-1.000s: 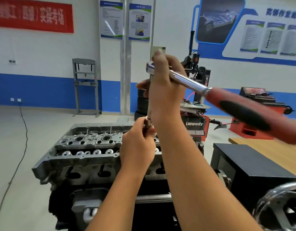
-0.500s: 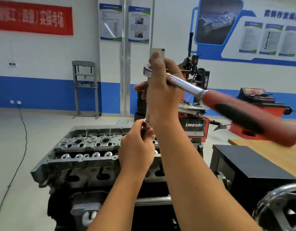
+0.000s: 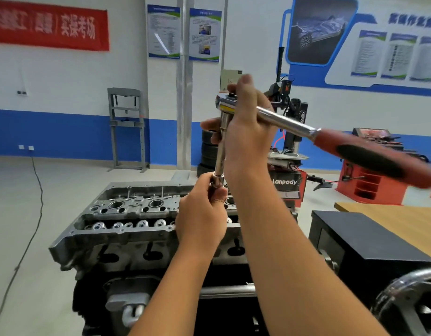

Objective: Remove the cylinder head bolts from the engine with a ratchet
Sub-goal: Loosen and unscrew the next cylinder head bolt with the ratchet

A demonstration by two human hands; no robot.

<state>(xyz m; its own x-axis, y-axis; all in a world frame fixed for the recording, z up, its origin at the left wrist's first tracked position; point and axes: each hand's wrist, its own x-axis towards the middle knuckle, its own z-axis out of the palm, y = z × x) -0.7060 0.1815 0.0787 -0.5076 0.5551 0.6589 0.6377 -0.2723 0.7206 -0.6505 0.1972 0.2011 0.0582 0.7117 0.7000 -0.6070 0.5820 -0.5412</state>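
Observation:
A grey cylinder head [image 3: 127, 214] sits on top of the engine in front of me. Above it I hold a chrome ratchet [image 3: 280, 117] with a red and black handle [image 3: 374, 158] that points right. My right hand [image 3: 246, 132] grips the ratchet at its head. A long extension bar [image 3: 220, 146] drops straight down from the head to a socket [image 3: 218, 181]. My left hand [image 3: 202, 214] grips that socket and the bar's lower end, just over the cylinder head. The bolt under the socket is hidden by my left hand.
A black box [image 3: 365, 241] stands right of the engine, with a wooden table [image 3: 408, 219] behind it. A chrome wheel [image 3: 413, 299] shows at the bottom right. A tyre machine [image 3: 287, 183], stacked tyres and red equipment [image 3: 369, 187] stand behind. A cable [image 3: 34, 214] runs over the floor at left.
The ratchet, bar and both hands have dropped slightly in view and shifted a little left; the handle's free end now points a bit lower. Both grips are unchanged.

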